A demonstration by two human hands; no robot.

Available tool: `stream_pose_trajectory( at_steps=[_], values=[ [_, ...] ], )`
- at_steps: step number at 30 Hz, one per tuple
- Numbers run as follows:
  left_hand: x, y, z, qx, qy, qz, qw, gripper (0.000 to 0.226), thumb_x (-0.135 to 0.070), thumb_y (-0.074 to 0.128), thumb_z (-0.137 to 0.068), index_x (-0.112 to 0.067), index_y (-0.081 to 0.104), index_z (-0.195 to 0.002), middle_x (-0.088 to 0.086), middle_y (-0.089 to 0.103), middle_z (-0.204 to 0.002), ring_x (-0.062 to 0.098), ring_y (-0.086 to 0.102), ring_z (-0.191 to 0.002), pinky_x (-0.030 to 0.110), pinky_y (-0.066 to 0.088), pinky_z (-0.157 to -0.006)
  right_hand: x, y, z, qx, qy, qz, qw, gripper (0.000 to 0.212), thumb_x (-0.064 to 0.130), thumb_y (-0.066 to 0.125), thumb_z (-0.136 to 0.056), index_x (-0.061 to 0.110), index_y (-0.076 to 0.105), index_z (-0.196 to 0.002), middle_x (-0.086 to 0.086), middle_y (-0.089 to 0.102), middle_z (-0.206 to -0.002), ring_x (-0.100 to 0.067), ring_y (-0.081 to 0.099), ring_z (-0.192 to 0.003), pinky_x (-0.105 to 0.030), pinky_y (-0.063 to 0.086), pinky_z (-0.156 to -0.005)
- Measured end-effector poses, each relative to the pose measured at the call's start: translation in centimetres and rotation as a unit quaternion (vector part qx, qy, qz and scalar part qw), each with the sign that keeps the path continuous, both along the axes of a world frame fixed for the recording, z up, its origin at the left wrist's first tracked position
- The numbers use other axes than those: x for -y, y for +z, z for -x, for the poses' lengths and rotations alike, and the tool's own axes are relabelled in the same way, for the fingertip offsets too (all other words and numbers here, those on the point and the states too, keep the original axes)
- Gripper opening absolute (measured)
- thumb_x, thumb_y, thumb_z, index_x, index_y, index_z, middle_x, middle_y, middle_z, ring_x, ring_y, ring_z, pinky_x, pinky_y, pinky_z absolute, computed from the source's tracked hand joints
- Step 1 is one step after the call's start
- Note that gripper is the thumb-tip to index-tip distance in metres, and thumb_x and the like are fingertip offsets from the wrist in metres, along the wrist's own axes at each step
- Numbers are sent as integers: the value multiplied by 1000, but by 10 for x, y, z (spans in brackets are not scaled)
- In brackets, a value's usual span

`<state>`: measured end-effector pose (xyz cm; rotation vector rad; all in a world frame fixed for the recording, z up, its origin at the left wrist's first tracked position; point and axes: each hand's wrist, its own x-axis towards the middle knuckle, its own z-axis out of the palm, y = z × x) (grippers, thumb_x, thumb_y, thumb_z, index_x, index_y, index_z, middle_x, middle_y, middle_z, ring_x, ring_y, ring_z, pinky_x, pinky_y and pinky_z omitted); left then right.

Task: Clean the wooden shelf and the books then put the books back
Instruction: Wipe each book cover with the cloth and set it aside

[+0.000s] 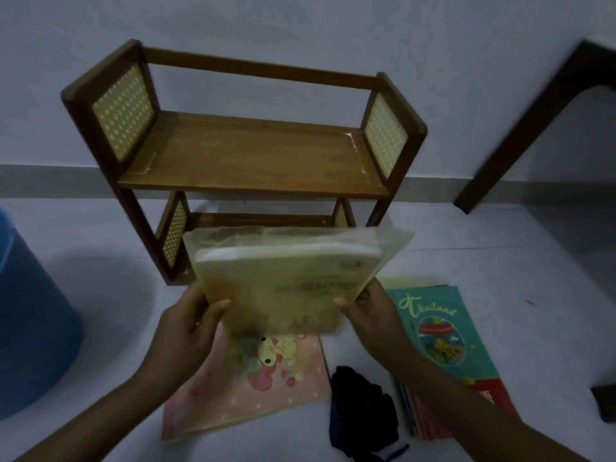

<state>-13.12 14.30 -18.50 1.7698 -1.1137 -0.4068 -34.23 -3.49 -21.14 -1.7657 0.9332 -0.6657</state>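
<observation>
A person held a yellow book in a clear plastic cover [286,281] upright in front of the wooden shelf [246,155], which stood on the pale floor [500,261] against a white wall. The left hand [190,321] gripped the book's lower left corner, thumb curled over the front; the right hand [370,311] pinched the lower right corner in the same way. The held book blocked most of the shelf's lower tier from sight, while the upper board lay bare between its two woven side panels.

Below the held book, nearer the person than the shelf, a pink book with a cartoon figure [253,385] lay flat on the floor, partly hidden by the left wrist. A dark crumpled cloth [363,411] lay just beside it. A stack of books [446,361], topped by a teal one reading "Thailand", lay to the right of the shelf's front, crossed by the right forearm. A blue rounded object [30,328] stood left of the shelf; a dark wooden leg [520,135] slanted down at its right.
</observation>
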Motion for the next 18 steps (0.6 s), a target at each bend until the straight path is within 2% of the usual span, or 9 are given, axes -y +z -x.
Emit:
stream_pose_trajectory(
  at_steps=[3, 5, 6, 7, 8, 10, 13, 15, 18],
  values=[
    [16, 26, 33, -19, -24, 15, 999, 20, -30, 61, -91, -49, 57, -98, -45, 61, -94, -18, 60, -88, 2, 48, -68, 4, 23, 39, 70, -49, 0, 996, 27, 7, 64, -85, 20, 52, -105, 5, 70, -102, -11, 68, -97, -25, 56, -75],
    [35, 38, 59, -182, -82, -23, 980, 15, -27, 61, -91, -36, 64, -102, -24, 71, -100, 1, 69, -91, 24, 58, -76, 8, 37, 75, 80, -102, 12, 992, 33, 16, 62, -83, 20, 50, -113, 5, 67, -105, -7, 66, -97, -23, 57, -75],
    [47, 39, 74, -269, -106, -65, 955, 14, -23, 60, -91, -28, 67, -102, -12, 74, -99, 10, 71, -90, 35, 59, -80, 10, 41, 93, 57, -129, 31, 989, 38, 19, 62, -84, 19, 48, -120, 8, 64, -109, -5, 65, -98, -20, 56, -74],
    [59, 39, 89, -329, -121, -106, 930, 13, -18, 59, -93, -20, 68, -103, -2, 75, -98, 16, 72, -89, 41, 59, -81, 13, 45, 110, 14, -157, 58, 986, 41, 20, 61, -88, 19, 47, -126, 9, 62, -112, -4, 63, -99, -18, 55, -71],
    [72, 37, 103, -368, -131, -147, 909, 13, -14, 56, -95, -11, 67, -103, 4, 75, -96, 21, 72, -87, 41, 60, -80, 17, 46, 126, -38, -180, 86, 979, 42, 19, 59, -91, 20, 45, -130, 8, 61, -114, -6, 62, -99, -15, 52, -69],
    [99, 27, 132, -412, -143, -211, 875, 14, -7, 54, -95, 2, 63, -101, 16, 70, -95, 27, 69, -82, 39, 61, -73, 31, 43, 154, -131, -200, 115, 964, 39, 18, 57, -94, 21, 46, -132, 5, 58, -112, -14, 58, -97, -21, 46, -70],
    [140, 4, 164, -449, -148, -281, 835, 17, -9, 53, -94, -2, 61, -106, 17, 69, -99, 28, 68, -84, 33, 57, -65, 60, 25, 181, -230, -182, 79, 953, 39, 22, 50, -91, 21, 49, -130, -2, 62, -114, -19, 57, -95, -32, 45, -76],
    [163, -7, 181, -470, -145, -300, 817, 11, -11, 53, -95, -6, 58, -104, 11, 64, -88, 22, 62, -75, 30, 53, -63, 76, 8, 190, -271, -182, 51, 944, 38, 9, 48, -94, 15, 49, -131, -10, 62, -117, -19, 53, -93, -29, 39, -76],
    [179, -25, 194, -481, -124, -314, 809, 11, -12, 55, -95, -9, 53, -105, 5, 57, -81, 17, 55, -70, 27, 50, -61, 86, -21, 194, -300, -179, 27, 937, 37, 0, 44, -94, 11, 51, -129, -11, 63, -110, -20, 52, -85, -24, 38, -61]
  ],
)
